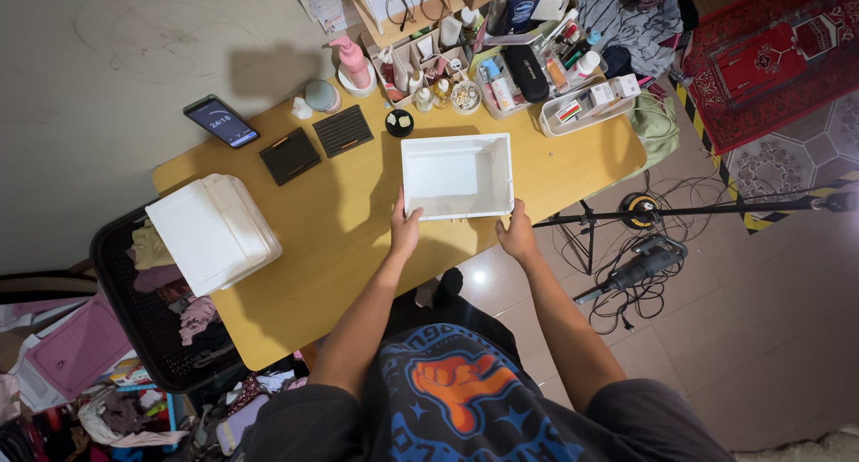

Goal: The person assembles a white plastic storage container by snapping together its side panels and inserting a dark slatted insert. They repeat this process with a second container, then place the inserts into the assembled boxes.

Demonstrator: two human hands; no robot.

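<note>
A white open-topped rectangular bin (457,175) sits near the front edge of a yellow wooden table (349,238). My left hand (404,227) grips its near left corner, thumb up along the side. My right hand (518,232) holds the near right corner. The bin looks empty inside.
A stack of white lidded containers (213,232) rests on the table's left end over a black laundry basket (143,323). Two dark ribbed pads (315,144), a phone (221,121), a pink pump bottle (352,63) and trays of small cosmetics (501,77) line the far edge. A tripod and cables (626,247) stand on the floor at right.
</note>
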